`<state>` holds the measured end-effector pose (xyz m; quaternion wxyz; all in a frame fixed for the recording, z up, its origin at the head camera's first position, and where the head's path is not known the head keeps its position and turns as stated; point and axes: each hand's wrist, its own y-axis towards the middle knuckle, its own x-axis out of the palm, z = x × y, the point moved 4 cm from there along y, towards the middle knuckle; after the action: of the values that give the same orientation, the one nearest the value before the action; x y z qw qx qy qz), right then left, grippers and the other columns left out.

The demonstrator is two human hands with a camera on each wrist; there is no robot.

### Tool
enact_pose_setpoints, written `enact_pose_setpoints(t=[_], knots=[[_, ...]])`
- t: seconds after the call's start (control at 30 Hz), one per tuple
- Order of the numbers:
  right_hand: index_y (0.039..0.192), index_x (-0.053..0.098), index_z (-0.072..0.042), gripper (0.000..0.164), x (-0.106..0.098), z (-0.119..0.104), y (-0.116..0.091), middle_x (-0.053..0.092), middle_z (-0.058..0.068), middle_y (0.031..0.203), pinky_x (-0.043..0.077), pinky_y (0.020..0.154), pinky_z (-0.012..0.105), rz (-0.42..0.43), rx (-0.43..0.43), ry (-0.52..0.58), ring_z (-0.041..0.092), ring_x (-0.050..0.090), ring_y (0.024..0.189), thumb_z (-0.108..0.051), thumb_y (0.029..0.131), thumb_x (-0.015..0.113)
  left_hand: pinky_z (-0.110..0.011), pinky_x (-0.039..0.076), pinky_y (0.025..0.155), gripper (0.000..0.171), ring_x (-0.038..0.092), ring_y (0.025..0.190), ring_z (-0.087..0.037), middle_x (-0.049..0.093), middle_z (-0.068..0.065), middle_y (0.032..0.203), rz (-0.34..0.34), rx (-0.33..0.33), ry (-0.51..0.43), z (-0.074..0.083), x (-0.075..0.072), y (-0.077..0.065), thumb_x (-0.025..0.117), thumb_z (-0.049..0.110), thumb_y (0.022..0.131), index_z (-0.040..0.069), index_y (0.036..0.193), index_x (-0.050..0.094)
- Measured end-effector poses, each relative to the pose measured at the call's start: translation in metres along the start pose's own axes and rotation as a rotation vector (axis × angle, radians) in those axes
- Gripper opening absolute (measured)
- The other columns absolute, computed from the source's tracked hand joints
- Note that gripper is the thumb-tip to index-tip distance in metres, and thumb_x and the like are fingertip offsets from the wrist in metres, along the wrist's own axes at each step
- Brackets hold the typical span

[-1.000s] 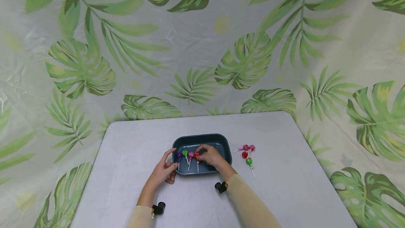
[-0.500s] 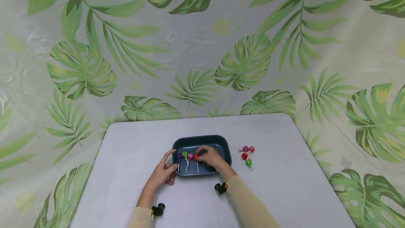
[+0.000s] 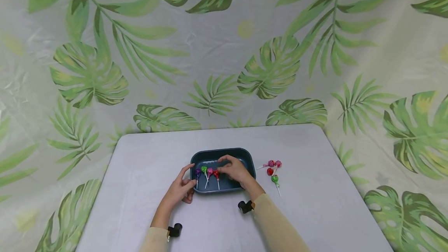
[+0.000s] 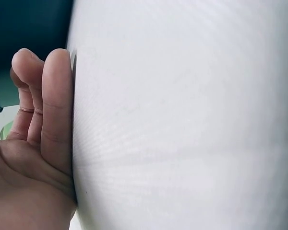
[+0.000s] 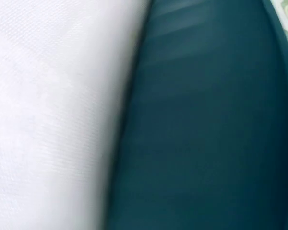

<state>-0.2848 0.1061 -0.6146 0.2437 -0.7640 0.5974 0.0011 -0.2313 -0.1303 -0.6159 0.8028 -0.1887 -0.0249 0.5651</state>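
Woven-textured tabletop (image 3: 150, 158) under rounded tray (image 3: 206, 155) of lollipops (image 3: 210, 171).

My sleeves (image 3: 276, 223) plain cream; wrist cameras (image 3: 246, 207) black. Tray (image 3: 220, 154) dark blue-green. In it: purple lollipop (image 3: 198, 172), green lollipop (image 3: 204, 169), pink lollipop (image 3: 210, 171), red lollipop (image 3: 216, 173). Sticks (image 3: 218, 185) white. Table (image 3: 147, 166) white. Backdrop (image 3: 217, 57) pale grey, green leaf print, yellow spots.

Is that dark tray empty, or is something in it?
Not empty: a purple lollipop, green lollipop, pink lollipop and red lollipop lie side by side inside the tray. The right hand hides part of it.
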Motion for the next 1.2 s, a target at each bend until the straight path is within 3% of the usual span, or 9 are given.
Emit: enact_pose_setpoints(t=[0.2, 0.4, 0.7, 0.93, 1.2], knots=[[0.117, 0.057, -0.025, 0.04, -0.007, -0.008, -0.006, 0.069, 0.02, 0.099, 0.032, 0.041, 0.023, -0.014, -0.043, 0.032, 0.014, 0.038, 0.045, -0.035, 0.081, 0.071, -0.047, 0.056, 0.051, 0.06, 0.061, 0.052, -0.033, 0.061, -0.028, 0.077, 0.021, -0.012, -0.005, -0.003, 0.0, 0.001, 0.06, 0.03, 0.091, 0.051, 0.137, 0.028], [0.121, 0.055, -0.021, 0.048, -0.015, -0.019, -0.018, 0.067, 0.024, 0.102, 0.031, 0.038, 0.022, -0.034, -0.103, 0.065, 0.012, 0.035, 0.04, -0.038, 0.08, 0.072, -0.047, 0.056, 0.051, 0.06, 0.061, 0.052, -0.032, 0.061, -0.025, 0.078, 0.01, -0.021, -0.01, -0.003, 0.0, 0.001, 0.059, 0.03, 0.092, 0.049, 0.139, 0.027], [0.124, 0.054, -0.022, 0.054, -0.033, -0.027, -0.029, 0.071, 0.002, 0.088, 0.029, 0.039, 0.022, -0.016, -0.132, 0.076, 0.014, 0.033, 0.041, -0.043, 0.078, 0.073, -0.045, 0.056, 0.05, 0.059, 0.061, 0.051, -0.03, 0.061, -0.028, 0.079, 0.013, -0.023, -0.008, -0.005, 0.0, 0.003, 0.059, 0.03, 0.092, 0.052, 0.137, 0.028], [0.125, 0.053, -0.022, 0.046, -0.056, -0.028, -0.041, 0.07, 0.003, 0.087, 0.029, 0.041, 0.022, 0.017, -0.128, 0.106, 0.015, 0.032, 0.043, -0.033, 0.083, 0.07, -0.046, 0.056, 0.05, 0.061, 0.061, 0.05, -0.028, 0.062, -0.026, 0.078, 0.004, -0.012, -0.002, -0.004, 0.001, 0.003, 0.058, 0.029, 0.092, 0.047, 0.141, 0.025], [0.12, 0.055, -0.024, 0.042, -0.087, -0.023, -0.057, 0.065, -0.002, 0.078, 0.026, 0.04, 0.022, 0.073, -0.145, 0.144, 0.013, 0.03, 0.044, -0.034, 0.082, 0.071, -0.047, 0.056, 0.051, 0.061, 0.061, 0.051, -0.029, 0.061, -0.029, 0.079, 0.01, -0.009, 0.001, -0.003, 0.001, 0.001, 0.058, 0.028, 0.092, 0.046, 0.141, 0.026]])
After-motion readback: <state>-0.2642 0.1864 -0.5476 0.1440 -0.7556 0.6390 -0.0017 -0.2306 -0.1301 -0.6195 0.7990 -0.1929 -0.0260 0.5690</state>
